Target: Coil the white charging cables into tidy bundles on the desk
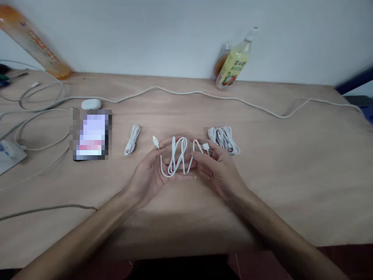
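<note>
Left hand (147,171) — white cable (171,165) across open fingers (167,142) — right hand (221,167) pinching.

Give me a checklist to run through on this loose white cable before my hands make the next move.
1. White cable held by left hand and right hand: ok.
2. Both its plugs in view: ok, one by each hand.
3. Loops gathered tight: not ok, they spread loosely between the hands.
4. Left bundle apart from the hands: ok.
5. Right hand not touching the right-hand bundles: cannot tell, they nearly overlap in view.
6. Phone screen readable: not ok, pixelated.
</note>
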{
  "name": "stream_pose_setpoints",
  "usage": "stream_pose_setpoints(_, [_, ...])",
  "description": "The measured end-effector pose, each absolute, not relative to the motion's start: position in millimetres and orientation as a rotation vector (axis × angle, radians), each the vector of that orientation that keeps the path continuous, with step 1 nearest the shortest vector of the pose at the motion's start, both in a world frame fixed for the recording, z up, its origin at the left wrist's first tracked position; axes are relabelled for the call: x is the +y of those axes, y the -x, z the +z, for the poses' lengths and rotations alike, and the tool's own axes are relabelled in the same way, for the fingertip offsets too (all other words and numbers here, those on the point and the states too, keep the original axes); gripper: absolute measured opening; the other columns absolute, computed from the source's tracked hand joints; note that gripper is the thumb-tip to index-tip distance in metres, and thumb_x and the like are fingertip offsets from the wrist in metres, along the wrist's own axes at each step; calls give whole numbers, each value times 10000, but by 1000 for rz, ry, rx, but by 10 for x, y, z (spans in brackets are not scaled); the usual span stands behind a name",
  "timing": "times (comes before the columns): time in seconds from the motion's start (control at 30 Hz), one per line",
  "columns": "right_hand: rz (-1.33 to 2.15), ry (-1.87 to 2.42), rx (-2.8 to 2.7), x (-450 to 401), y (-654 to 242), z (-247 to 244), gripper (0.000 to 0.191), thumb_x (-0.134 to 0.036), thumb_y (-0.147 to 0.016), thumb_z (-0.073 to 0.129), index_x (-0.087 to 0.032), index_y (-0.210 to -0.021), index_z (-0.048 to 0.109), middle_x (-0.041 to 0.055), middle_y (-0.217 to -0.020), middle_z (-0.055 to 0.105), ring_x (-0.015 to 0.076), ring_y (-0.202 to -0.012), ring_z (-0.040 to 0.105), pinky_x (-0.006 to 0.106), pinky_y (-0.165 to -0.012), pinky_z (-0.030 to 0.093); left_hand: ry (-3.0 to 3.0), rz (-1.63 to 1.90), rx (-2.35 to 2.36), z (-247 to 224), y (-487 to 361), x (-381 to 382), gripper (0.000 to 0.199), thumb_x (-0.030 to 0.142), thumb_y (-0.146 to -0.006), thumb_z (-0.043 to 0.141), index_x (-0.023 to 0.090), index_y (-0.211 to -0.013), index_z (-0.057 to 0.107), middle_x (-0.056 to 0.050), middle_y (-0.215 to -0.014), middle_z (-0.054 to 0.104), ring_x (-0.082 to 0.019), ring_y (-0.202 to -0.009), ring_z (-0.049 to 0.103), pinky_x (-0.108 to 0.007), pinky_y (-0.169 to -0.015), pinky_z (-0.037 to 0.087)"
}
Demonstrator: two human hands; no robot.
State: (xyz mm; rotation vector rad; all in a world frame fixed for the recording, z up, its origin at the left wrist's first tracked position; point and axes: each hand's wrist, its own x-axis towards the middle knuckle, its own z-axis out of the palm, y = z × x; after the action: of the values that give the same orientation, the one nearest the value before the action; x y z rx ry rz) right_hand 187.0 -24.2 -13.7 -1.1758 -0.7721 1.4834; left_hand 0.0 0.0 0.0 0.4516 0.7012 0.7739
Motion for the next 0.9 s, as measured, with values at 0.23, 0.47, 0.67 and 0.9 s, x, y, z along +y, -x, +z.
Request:
stream_pose_setpoints(0.23, [1423,1216,-942,-237,-1895,-140,385,-447,-859,877,-228,-604,691,-73,-528,465,89,-510,334,267,-495,288,-486,740,732,0,-23,-23,336,267,-1107,576,186,-1400,719,-148,-1191,854,-312,-1062,849,-486,-947,705])
stream_pose_setpoints(0.47, [1433,1197,-881,-243,-1867,-122,388,-542,-835,901,-224,-672,747,-59,-566,508,86,-490,345,267,-458,331,-576,682,743,-3,-25,-38,138,191,-925,784,140,-1035,850,-168,-1150,857,-362,-1148,818,-455,-945,697])
stream_pose_setpoints(0.67, [1383,1275,-826,-226,-1884,-133,570,-649,-790,913,-214,-556,627,-69,-495,456,64,-434,318,247,-406,221,-586,635,729,-30,1,-28,293,262,-1045,656,172,-1284,798,-173,-1168,848,-325,-1047,827,-427,-790,719])
stream_pose_setpoints(0.9, [1331,1282,-798,-224,-1871,-159,590,-716,-815,875,-228,-555,669,-14,-561,617,121,-525,516,278,-526,427,-703,700,762,-63,-11,-27,366,381,-1056,660,189,-1338,794,-169,-1147,848,-292,-931,800,-289,-554,623])
